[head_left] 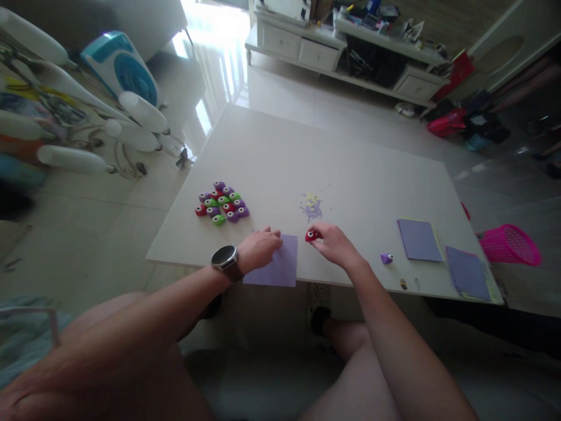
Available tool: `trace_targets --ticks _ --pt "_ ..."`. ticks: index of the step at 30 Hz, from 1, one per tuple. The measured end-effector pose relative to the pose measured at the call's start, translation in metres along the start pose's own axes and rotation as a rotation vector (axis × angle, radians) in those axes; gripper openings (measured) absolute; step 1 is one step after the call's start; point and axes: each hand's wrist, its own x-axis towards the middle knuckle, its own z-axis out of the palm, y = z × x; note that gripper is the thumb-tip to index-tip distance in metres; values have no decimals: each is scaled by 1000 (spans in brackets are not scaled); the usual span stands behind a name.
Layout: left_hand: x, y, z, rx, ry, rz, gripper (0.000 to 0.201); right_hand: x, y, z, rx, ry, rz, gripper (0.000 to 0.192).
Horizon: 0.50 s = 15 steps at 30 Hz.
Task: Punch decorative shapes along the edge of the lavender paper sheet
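A purple paper sheet (284, 266) lies at the near table edge and overhangs it. My left hand (262, 247), with a watch on its wrist, is on its upper left part, fingers bent and closed against the paper; the fingertips are partly hidden. Just right of the sheet, my right hand (333, 242) pinches a small red hole punch (311, 235) with a single eye on it. Beyond it lies a scatter of tiny purple and yellow paper bits (312, 207). Similar red, green and purple one-eyed hole punches (223, 202) are grouped at the left.
A lone purple punch (386, 258) sits to the right, near a small yellow-and-dark piece (403, 284). Two stacks of purple sheets, one farther (419, 240) and one nearer (467, 272), lie at the right end. A pink basket (511, 245) stands beyond that edge.
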Motion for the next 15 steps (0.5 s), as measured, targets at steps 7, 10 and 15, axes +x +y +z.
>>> trace_targets --ticks 7,10,15 --pt "16 3 4 67 66 -102 27 1 2 5 34 -26 2 20" --pt "20 3 7 82 49 -144 31 1 4 6 15 -29 0 20" --pt "21 7 5 68 -9 -184 37 1 5 7 24 -56 12 21"
